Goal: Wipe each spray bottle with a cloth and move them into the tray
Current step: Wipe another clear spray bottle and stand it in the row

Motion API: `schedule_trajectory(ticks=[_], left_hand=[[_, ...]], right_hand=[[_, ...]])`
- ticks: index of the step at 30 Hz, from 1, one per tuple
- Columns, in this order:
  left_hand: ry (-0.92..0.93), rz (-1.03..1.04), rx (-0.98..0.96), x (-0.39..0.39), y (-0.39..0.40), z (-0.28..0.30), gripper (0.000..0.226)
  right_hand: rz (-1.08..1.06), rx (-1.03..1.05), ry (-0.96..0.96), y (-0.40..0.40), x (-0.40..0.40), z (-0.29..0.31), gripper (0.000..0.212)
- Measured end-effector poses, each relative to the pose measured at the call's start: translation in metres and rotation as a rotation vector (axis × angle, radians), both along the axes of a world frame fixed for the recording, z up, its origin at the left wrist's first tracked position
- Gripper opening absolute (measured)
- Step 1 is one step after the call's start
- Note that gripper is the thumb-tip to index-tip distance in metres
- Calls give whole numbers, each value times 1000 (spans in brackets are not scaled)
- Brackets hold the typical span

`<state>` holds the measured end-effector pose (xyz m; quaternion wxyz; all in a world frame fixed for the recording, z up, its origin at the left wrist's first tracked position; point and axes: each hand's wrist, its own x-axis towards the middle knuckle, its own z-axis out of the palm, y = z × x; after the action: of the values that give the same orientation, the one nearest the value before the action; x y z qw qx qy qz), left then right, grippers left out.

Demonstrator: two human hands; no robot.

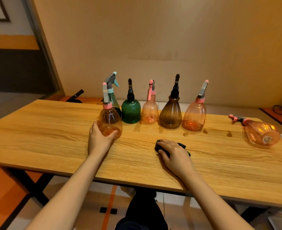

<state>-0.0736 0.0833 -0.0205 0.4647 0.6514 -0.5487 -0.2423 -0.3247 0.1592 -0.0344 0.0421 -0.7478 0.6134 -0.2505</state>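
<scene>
wood table (54,130), beige wall (153,39), black cable (281,110)

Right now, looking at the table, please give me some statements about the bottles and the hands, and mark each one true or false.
1. The left hand grips a pink spray bottle. True.
2. The right hand holds the green spray bottle. False: it rests on a dark cloth.
3. One pink bottle lies on its side at the right. True.
4. A tray on the wooden table holds two bottles. False: no tray is visible.
</scene>
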Motion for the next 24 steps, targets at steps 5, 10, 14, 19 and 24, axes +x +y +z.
schedule_trajectory(ticks=[5, 10, 14, 19, 24], left_hand=[[-2, -19, 27, 7, -9, 5, 77], [-19, -31, 54, 8, -8, 4, 87], [-106, 62, -26, -9, 12, 2, 92], [-354, -212, -76, -63, 43, -2, 78], [-552, -587, 75, -133, 55, -5, 76]], right_hand=[[-6, -16, -4, -2, -1, -2, 38], [-7, -18, 10, -1, 0, -1, 40], [10, -7, -18, 1, -3, 2, 38], [-42, 13, -18, 14, -32, 4, 39], [-195, 22, -33, 44, -88, 8, 37]])
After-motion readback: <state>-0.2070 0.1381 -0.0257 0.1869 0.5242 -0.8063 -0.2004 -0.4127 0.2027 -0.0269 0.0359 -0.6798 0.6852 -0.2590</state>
